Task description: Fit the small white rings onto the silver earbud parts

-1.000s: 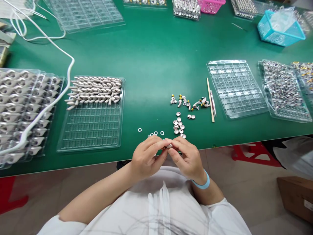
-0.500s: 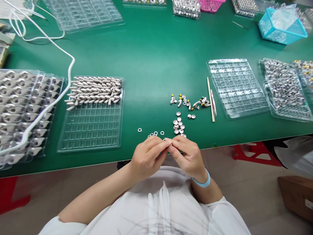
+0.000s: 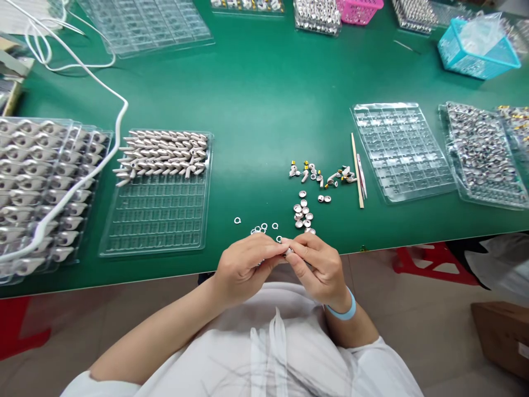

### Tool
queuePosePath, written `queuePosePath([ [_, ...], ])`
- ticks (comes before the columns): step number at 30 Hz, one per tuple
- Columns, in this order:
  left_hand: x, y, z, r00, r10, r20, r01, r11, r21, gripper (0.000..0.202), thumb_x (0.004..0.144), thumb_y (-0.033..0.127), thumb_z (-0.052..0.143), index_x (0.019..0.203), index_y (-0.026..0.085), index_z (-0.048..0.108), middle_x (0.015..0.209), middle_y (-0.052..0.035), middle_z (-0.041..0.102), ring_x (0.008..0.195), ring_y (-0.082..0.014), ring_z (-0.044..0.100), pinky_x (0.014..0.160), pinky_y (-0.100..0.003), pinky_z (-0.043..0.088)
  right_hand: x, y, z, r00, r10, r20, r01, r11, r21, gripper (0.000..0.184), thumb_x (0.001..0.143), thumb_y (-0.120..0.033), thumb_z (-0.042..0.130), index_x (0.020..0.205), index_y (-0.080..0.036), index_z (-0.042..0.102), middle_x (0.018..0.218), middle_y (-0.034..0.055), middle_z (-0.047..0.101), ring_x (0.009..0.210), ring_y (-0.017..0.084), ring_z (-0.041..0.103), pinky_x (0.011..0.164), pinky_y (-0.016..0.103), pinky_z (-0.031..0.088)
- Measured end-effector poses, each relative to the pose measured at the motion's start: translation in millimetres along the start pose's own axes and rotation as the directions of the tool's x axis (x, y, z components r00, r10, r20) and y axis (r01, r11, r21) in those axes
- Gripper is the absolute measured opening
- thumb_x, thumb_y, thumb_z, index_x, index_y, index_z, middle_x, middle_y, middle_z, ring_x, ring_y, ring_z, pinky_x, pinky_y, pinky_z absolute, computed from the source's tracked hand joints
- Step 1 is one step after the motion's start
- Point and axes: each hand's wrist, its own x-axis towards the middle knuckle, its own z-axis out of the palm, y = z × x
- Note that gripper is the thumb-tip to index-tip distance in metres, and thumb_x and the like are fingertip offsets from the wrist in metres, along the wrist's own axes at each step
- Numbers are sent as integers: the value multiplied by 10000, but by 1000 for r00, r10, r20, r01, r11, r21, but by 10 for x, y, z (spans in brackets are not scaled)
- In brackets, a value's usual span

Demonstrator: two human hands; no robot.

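Observation:
My left hand (image 3: 248,263) and my right hand (image 3: 316,266) meet at the table's front edge, fingertips pinched together. Between them a small silvery metal part (image 3: 288,251) shows, mostly covered by the fingers. Just beyond the fingertips lies a flat metal ring (image 3: 279,239) with a small tab. More such rings (image 3: 263,226) are scattered beside my left hand. Several round metal caps (image 3: 303,214) lie in front of my right hand. Farther back is a loose row of curved metal pieces (image 3: 321,177), some with yellow ends.
A wooden stick (image 3: 356,171) and tweezers (image 3: 361,175) lie right of the parts. A half-filled clear tray (image 3: 157,218) and stacked trays (image 3: 45,193) stand left, crossed by a white cable (image 3: 118,127). On the right are a clear tray (image 3: 407,151), a tray of metal parts (image 3: 483,149) and a blue basket (image 3: 475,58).
My left hand has shifted slightly left and its fingers have straightened. The small metal part and the ring beyond the fingertips now show more. The whole view has shifted a little.

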Motion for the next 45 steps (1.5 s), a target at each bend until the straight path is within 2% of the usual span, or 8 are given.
queuePosePath([
  [6, 6, 4, -3, 997, 77, 13, -78, 996, 51, 315, 865, -4, 590, 1145, 134, 633, 807, -77, 720, 720, -146, 652, 652, -282, 556, -25, 21, -5, 999, -29, 21, 30, 999, -33, 356, 914, -122, 536, 1249, -183, 640, 927, 88, 663, 798, 155, 639, 676, 290, 559],
  [14, 2, 50, 11, 995, 96, 27, -99, 989, 106, 348, 867, 26, 613, 1189, 154, 602, 840, -66, 720, 737, -142, 649, 654, -286, 558, -26, 14, -39, 997, 14, 78, -20, 997, 76, 338, 908, -124, 554, 1230, -171, 649, 931, 82, 655, 804, 146, 636, 684, 282, 555],
  [20, -23, 57, 45, 992, 122, -23, -114, 972, 205, 321, 859, 33, 622, 1154, 157, 608, 810, -67, 712, 726, -151, 647, 632, -285, 553, -26, -45, 15, 1000, -8, -1, 8, 1000, -2, 335, 900, -94, 557, 1217, -144, 653, 936, 97, 667, 790, 151, 638, 674, 280, 561],
  [25, -43, 41, 53, 990, 142, -10, -137, 966, 219, 341, 834, 8, 628, 1148, 138, 609, 818, -79, 702, 724, -157, 635, 629, -289, 550, -31, -76, 54, 998, -38, -52, 33, 996, -85, 332, 904, -92, 540, 1209, -153, 657, 888, 87, 670, 747, 153, 636, 626, 277, 556],
  [35, -50, 15, 12, 986, 165, 37, -169, 952, 256, 333, 873, 34, 553, 1182, 152, 595, 848, -82, 694, 742, -156, 620, 638, -282, 551, -73, -52, 78, 998, -46, -44, 39, 988, -152, 327, 916, -116, 515, 1214, -151, 644, 833, 70, 638, 683, 143, 600, 569, 271, 514],
  [40, -84, -6, 47, 979, 201, 44, -205, 933, 297, 365, 846, -6, 516, 1183, 124, 563, 852, -104, 684, 734, -171, 607, 619, -310, 554, -82, -63, 95, 999, -46, -11, 43, 982, -186, 296, 913, -120, 507, 1165, -129, 662, 740, 49, 582, 618, 138, 534, 530, 268, 464],
  [45, -95, 2, 82, 978, 205, 29, -202, 919, 338, 338, 848, 2, 493, 1156, 132, 539, 821, -102, 666, 695, -172, 582, 577, -312, 540, -94, -70, 122, 998, -65, -17, 59, 975, -213, 299, 908, -109, 497, 1170, -114, 642, 740, 59, 585, 620, 145, 531, 528, 271, 455],
])
